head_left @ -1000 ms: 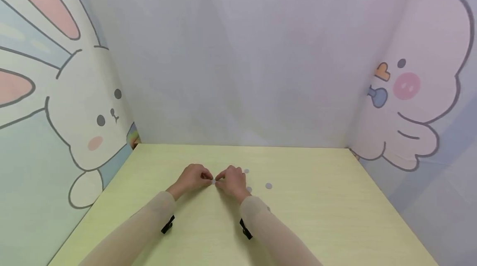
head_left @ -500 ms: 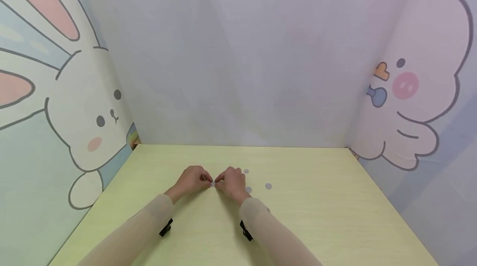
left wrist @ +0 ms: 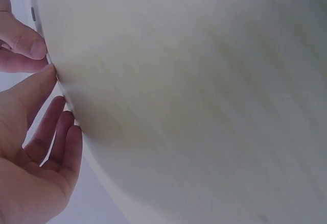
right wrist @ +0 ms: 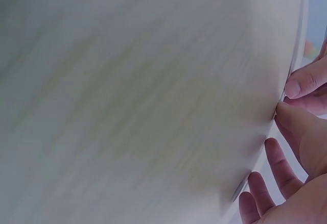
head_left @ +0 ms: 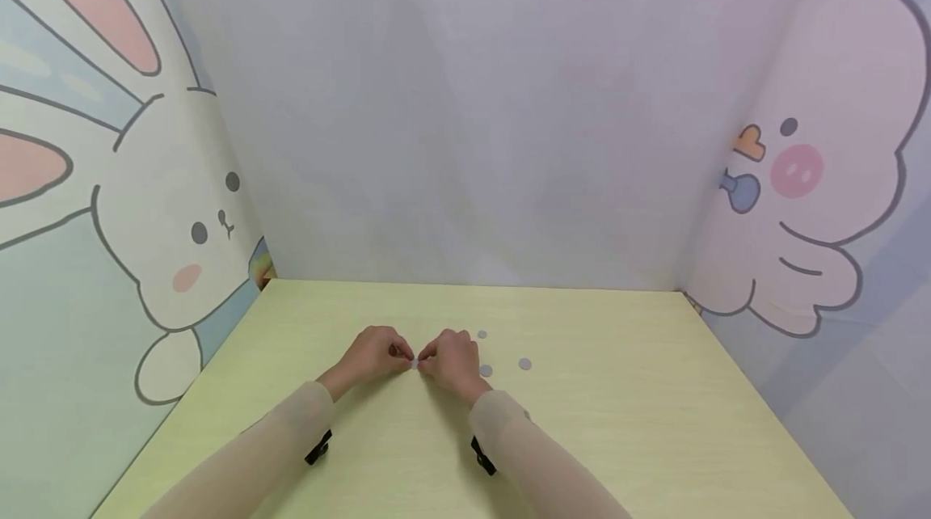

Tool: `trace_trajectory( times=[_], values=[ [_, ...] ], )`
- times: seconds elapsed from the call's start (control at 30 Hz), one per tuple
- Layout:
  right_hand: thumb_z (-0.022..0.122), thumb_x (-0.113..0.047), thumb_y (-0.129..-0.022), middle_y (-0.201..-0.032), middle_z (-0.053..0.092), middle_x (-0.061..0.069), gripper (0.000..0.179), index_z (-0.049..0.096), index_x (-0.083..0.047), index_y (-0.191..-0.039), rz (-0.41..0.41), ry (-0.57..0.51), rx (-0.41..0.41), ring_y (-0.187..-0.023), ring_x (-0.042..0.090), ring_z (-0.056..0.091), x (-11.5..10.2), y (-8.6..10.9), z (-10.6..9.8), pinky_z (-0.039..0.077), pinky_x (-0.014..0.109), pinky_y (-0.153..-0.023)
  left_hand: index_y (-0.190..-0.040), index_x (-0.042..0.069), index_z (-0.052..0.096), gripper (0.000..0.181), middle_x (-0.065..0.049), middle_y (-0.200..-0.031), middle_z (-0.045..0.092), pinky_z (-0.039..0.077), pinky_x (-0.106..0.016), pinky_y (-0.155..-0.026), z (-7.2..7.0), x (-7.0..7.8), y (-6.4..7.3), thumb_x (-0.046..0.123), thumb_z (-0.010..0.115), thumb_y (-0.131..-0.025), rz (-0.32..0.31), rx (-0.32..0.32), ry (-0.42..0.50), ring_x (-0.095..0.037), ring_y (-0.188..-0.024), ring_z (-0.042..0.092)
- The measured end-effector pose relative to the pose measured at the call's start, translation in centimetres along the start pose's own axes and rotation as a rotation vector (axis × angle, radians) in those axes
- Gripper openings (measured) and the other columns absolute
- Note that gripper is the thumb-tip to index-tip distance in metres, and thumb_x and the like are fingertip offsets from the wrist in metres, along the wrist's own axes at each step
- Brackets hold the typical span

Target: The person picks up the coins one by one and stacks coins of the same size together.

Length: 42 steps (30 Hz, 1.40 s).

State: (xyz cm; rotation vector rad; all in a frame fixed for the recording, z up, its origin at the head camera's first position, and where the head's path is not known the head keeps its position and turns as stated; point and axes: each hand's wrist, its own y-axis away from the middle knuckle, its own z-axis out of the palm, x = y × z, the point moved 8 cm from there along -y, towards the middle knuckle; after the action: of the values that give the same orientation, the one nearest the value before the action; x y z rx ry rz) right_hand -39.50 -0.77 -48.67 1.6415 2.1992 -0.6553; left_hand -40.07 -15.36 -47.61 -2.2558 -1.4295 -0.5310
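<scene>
A small silver-grey coin (head_left: 415, 364) shows between the two hands near the middle of the table in the head view. My left hand (head_left: 373, 352) pinches its left side with thumb and forefinger. From the right, my right hand (head_left: 452, 358) pinches the other side, and the fingertips nearly meet. Most of the coin is covered by the fingers. The left wrist view has the left hand (left wrist: 38, 147) low at the tabletop, its other fingers loosely bent. In the right wrist view, the right hand (right wrist: 294, 168) has its fingertips down at the table surface.
Several more grey discs lie right of the hands: one further back (head_left: 482, 334), one beside the right wrist (head_left: 486, 371), one further right (head_left: 525, 364), another partly behind the right sleeve. The pale wooden table (head_left: 618, 390) ends at printed cloth walls (head_left: 465, 139).
Both hands have drawn slightly nearer the body with the coin between them. The discs at the right have stayed in place.
</scene>
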Motion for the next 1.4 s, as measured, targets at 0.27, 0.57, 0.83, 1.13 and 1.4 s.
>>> trace_trajectory(
  times=[0.27,0.57,0.83,1.13,1.4],
  values=[
    [0.091,-0.03,-0.085,-0.099,0.074,-0.004,0.004,0.087,-0.028,-0.086,-0.013,0.009,-0.005,-0.097,0.024,0.056,-0.5,0.5,0.1,0.047,0.047,-0.09,-0.09,0.015,0.085,0.004,0.009,-0.085,0.074,0.049,-0.033,-0.077,-0.1,0.6,0.6,0.013,0.087,-0.089,0.042,-0.014,-0.022,-0.012,-0.081,0.061],
    [0.091,-0.027,-0.085,-0.1,0.075,-0.004,0.004,0.088,-0.026,-0.087,-0.052,0.014,-0.018,-0.094,0.022,0.057,-1.2,1.3,-0.1,0.048,0.043,-0.083,-0.089,0.014,0.084,0.005,0.009,-0.085,0.073,0.05,-0.031,-0.077,-0.2,1.0,1.5,0.012,0.088,-0.088,0.073,-0.03,-0.028,-0.014,-0.083,0.063],
    [0.091,-0.025,-0.085,-0.093,0.076,-0.008,0.004,0.088,-0.024,-0.085,-0.082,0.012,-0.013,-0.091,0.02,0.058,-1.8,1.9,-0.1,0.047,0.041,-0.082,-0.087,0.017,0.084,0.007,0.008,-0.086,0.074,0.052,-0.031,-0.077,-0.1,1.1,2.3,0.011,0.088,-0.087,0.081,-0.025,-0.013,-0.015,-0.084,0.066],
    [0.092,-0.024,-0.084,-0.091,0.075,-0.009,0.005,0.087,-0.023,-0.082,-0.118,0.021,-0.012,-0.086,0.017,0.055,-2.6,2.6,0.3,0.046,0.038,-0.079,-0.085,0.017,0.083,0.008,0.009,-0.087,0.073,0.051,-0.028,-0.077,-0.5,1.2,3.3,0.012,0.089,-0.087,0.111,-0.027,-0.015,-0.012,-0.083,0.065],
    [0.092,-0.025,-0.083,-0.088,0.076,-0.013,0.007,0.087,-0.026,-0.079,-0.141,0.032,-0.012,-0.083,0.016,0.053,-3.3,3.1,0.4,0.045,0.037,-0.075,-0.085,0.019,0.083,0.009,0.01,-0.088,0.073,0.051,-0.028,-0.077,-0.6,1.1,4.2,0.013,0.09,-0.086,0.113,-0.038,-0.004,-0.011,-0.085,0.064]
  ],
)
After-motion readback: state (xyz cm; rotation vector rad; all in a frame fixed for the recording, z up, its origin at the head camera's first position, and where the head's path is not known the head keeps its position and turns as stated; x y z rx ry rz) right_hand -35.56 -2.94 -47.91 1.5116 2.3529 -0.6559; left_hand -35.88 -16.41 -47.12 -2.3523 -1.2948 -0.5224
